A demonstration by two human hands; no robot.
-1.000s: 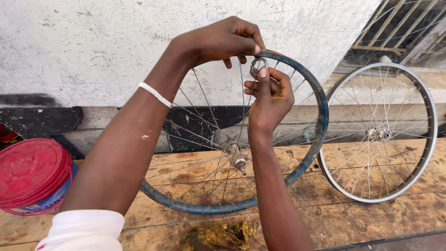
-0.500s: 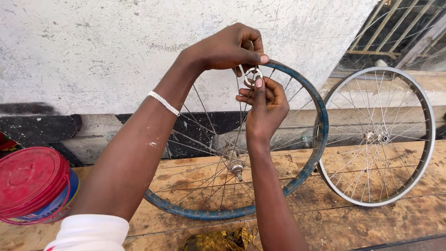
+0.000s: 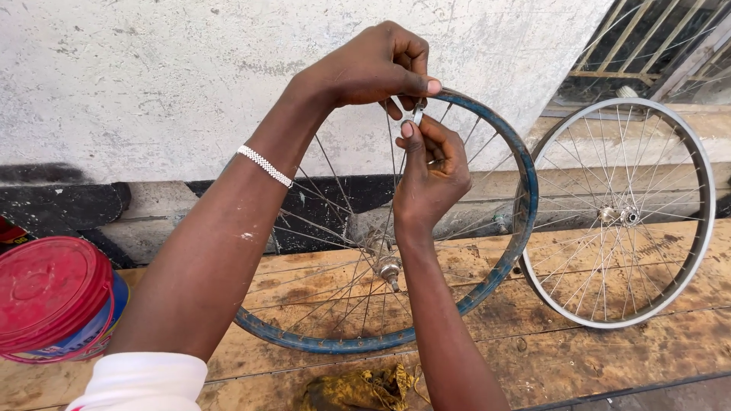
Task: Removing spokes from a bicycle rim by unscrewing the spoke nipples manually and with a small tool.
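Observation:
A blue bicycle wheel rim with thin spokes stands upright on wooden planks, leaning against a white wall. My left hand reaches over its top and pinches a small round metal spoke tool at the rim. My right hand is just below, thumb pressed up against the same tool and fingers curled around a spoke. The wheel's hub shows between my forearms. A white beaded bracelet sits on my left wrist.
A second, silver wheel leans against the wall to the right. A blue bucket with a red lid stands at the left. A crumpled yellow rag lies on the wooden planks. Metal bars stand at the upper right.
Both hands have stayed at the top of the blue rim, working the small metal tool. The view has drifted slightly, so the rim and hands sit a little higher in frame.

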